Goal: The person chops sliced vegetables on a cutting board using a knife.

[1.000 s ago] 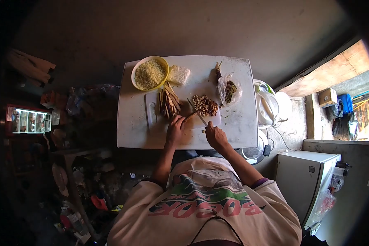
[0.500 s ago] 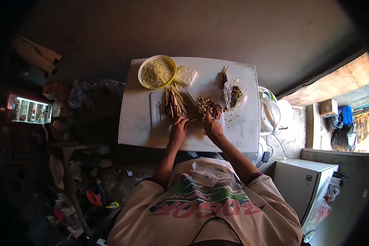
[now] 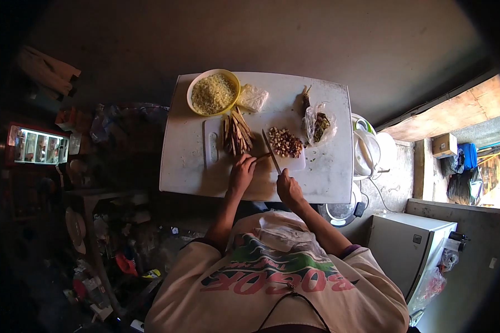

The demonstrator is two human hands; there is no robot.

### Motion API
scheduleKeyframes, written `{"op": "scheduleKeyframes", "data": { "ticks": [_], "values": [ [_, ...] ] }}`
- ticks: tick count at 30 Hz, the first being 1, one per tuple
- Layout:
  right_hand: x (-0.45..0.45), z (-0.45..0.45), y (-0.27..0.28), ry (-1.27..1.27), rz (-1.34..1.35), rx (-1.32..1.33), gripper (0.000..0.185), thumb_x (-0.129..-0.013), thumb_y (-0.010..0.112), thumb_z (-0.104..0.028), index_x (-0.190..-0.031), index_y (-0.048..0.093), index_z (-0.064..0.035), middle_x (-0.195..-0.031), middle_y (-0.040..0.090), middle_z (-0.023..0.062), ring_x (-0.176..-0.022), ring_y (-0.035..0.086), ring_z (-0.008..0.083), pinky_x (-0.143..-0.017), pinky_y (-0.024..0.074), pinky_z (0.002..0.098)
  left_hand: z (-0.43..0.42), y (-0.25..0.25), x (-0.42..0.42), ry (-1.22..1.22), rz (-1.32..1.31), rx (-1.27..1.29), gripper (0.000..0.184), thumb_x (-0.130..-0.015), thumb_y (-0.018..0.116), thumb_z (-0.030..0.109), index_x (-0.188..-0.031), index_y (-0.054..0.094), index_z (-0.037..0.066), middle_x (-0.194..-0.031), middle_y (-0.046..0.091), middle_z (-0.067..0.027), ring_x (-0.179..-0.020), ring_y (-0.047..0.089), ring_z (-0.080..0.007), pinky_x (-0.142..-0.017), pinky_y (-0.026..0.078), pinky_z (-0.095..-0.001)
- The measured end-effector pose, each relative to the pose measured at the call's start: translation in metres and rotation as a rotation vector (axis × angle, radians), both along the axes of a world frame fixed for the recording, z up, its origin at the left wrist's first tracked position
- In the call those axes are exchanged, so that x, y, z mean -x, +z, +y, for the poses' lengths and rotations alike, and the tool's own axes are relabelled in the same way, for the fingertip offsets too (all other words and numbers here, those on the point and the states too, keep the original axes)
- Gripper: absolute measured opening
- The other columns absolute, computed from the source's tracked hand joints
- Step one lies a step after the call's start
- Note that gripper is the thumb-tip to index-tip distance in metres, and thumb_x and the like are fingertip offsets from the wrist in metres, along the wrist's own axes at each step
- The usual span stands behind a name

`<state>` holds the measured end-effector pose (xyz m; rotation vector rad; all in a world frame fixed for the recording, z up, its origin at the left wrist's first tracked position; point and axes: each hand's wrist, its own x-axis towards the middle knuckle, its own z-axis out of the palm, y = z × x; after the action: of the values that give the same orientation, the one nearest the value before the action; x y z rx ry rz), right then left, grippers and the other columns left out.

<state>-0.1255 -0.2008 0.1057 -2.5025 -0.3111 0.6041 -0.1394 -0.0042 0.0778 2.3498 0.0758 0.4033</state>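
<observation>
My right hand [image 3: 290, 190] is wrapped round the handle of a knife [image 3: 271, 151], whose blade points away from me and slightly left over the white cutting board [image 3: 210, 145]. Fingers closed, my left hand [image 3: 242, 172] pinches a thin brown vegetable strip [image 3: 263, 157] that reaches right, up to the blade. Just beyond that hand lies a pile of long vegetable strips [image 3: 238, 133], possibly eggplant. Right of the blade, a heap of diced vegetable pieces [image 3: 286, 143] rests on the board.
A yellow bowl [image 3: 236, 99] full of pale chopped food stands at the table's far left, beside a clear plastic packet [image 3: 253, 98]. At the right lie a dark purple vegetable [image 3: 306, 98] and a plastic bag [image 3: 328, 133] with greens. The white table's [image 3: 183, 186] near edge is close to my body.
My right hand has drawn toward me with the knife, and the blade has swung to a steeper angle beside the diced heap. My left hand stays in nearly the same place.
</observation>
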Motion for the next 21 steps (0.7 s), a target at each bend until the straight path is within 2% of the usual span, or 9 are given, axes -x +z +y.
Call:
{"op": "scheduleKeyframes", "data": {
  "ticks": [3,5,12,13,14,17,19,21],
  "values": [
    [-0.008,0.010,-0.009,-0.059,-0.004,-0.036,0.025,-0.095,0.039,-0.023,-0.109,0.040,-0.0014,-0.075,0.062,0.0294,-0.074,0.061,0.0488,-0.067,0.0483,0.0576,0.000,0.006,0.000,-0.031,0.031,0.066,0.015,-0.085,0.062,0.003,-0.099,0.064,-0.001,-0.095,0.059,-0.0132,-0.086,0.061,-0.0333,-0.073,0.049,-0.0407],
    [-0.024,0.017,-0.030,-0.020,-0.122,-0.102,0.023,-0.095,0.042,-0.024,-0.107,0.041,-0.0040,-0.074,0.061,0.0304,-0.072,0.059,0.0515,-0.065,0.0459,0.0604,-0.001,0.008,0.001,-0.034,0.076,0.101,0.016,-0.084,0.062,0.003,-0.099,0.064,-0.001,-0.094,0.059,-0.0126,-0.089,0.060,-0.0327,-0.075,0.049,-0.0404],
    [-0.051,0.020,-0.048,-0.011,-0.312,-0.160,0.023,-0.095,0.042,-0.025,-0.107,0.043,-0.0050,-0.073,0.061,0.0267,-0.071,0.061,0.0483,-0.063,0.0481,0.0579,0.002,-0.001,0.005,-0.046,-0.004,-0.013,0.016,-0.084,0.060,0.002,-0.099,0.064,-0.002,-0.094,0.059,-0.0135,-0.093,0.059,-0.0327,-0.078,0.048,-0.0404],
    [-0.046,0.019,-0.018,0.018,-0.202,-0.061,0.024,-0.095,0.042,-0.025,-0.106,0.042,-0.0027,-0.073,0.062,0.0274,-0.070,0.061,0.0488,-0.063,0.0482,0.0582,0.002,-0.003,0.003,-0.047,0.005,0.003,0.017,-0.084,0.061,0.003,-0.099,0.064,-0.002,-0.095,0.059,-0.0138,-0.093,0.059,-0.0329,-0.078,0.048,-0.0408],
    [-0.040,0.016,-0.012,0.024,-0.200,-0.060,0.024,-0.095,0.042,-0.025,-0.106,0.042,-0.0027,-0.073,0.062,0.0274,-0.070,0.061,0.0488,-0.063,0.0482,0.0582,0.002,-0.004,0.002,-0.045,0.015,0.019,0.017,-0.084,0.061,0.003,-0.099,0.064,-0.002,-0.095,0.058,-0.0142,-0.092,0.059,-0.0330,-0.078,0.048,-0.0412],
    [-0.020,0.007,-0.009,0.029,-0.192,-0.080,0.025,-0.095,0.043,-0.025,-0.104,0.041,-0.0016,-0.073,0.062,0.0287,-0.070,0.061,0.0491,-0.063,0.0484,0.0582,0.000,0.003,0.003,-0.028,0.058,0.057,0.017,-0.084,0.062,0.005,-0.099,0.064,-0.002,-0.095,0.058,-0.0140,-0.090,0.059,-0.0331,-0.077,0.048,-0.0411],
    [-0.012,0.004,-0.009,0.024,-0.069,-0.033,0.029,-0.095,0.044,-0.024,-0.110,0.042,0.0004,-0.073,0.061,0.0297,-0.070,0.061,0.0492,-0.064,0.0486,0.0580,0.001,0.001,0.003,-0.026,0.054,0.055,0.016,-0.084,0.062,0.005,-0.098,0.064,-0.002,-0.094,0.058,-0.0136,-0.090,0.060,-0.0331,-0.076,0.048,-0.0409],
    [-0.005,0.007,-0.012,-0.003,-0.073,-0.030,0.030,-0.094,0.044,-0.024,-0.112,0.041,0.0005,-0.072,0.061,0.0297,-0.069,0.061,0.0498,-0.063,0.0484,0.0581,0.001,0.001,0.003,-0.029,0.051,0.050,0.016,-0.084,0.062,0.005,-0.098,0.064,-0.002,-0.094,0.059,-0.0133,-0.089,0.060,-0.0331,-0.076,0.048,-0.0407]
  ]
}}
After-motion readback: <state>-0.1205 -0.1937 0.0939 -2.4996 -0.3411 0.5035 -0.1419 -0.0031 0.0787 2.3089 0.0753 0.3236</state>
